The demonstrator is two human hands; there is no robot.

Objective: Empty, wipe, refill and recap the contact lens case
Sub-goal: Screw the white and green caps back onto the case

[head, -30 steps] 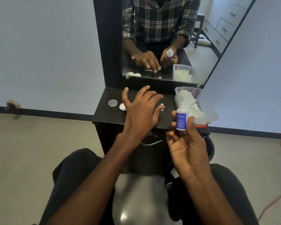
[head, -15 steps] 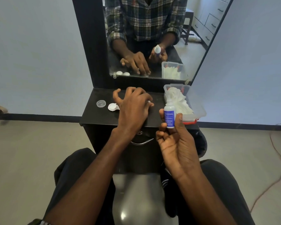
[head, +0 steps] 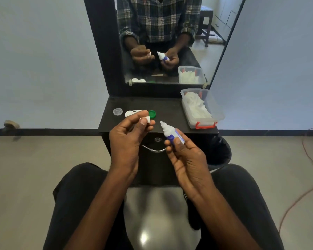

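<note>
My right hand (head: 183, 156) grips a small white solution bottle (head: 168, 131) with a blue label, its uncapped nozzle tilted up and to the left. My left hand (head: 128, 139) pinches a small white cap (head: 147, 120) between thumb and fingers, a short gap left of the nozzle. On the black vanity top (head: 170, 109) lie the white contact lens case (head: 132, 113) and a green cap (head: 152, 114) beside it, just beyond my left fingers.
A clear round lid (head: 117, 111) sits at the far left of the top. A clear plastic box (head: 202, 107) with white tissues and a red clasp stands at the right. A mirror (head: 163, 40) rises behind. A black bin (head: 220, 152) stands right of the vanity.
My left hand lifted off the vanity top with the small white cap pinched in it, uncovering the green cap. My right hand tilted the bottle's nozzle to the left.
</note>
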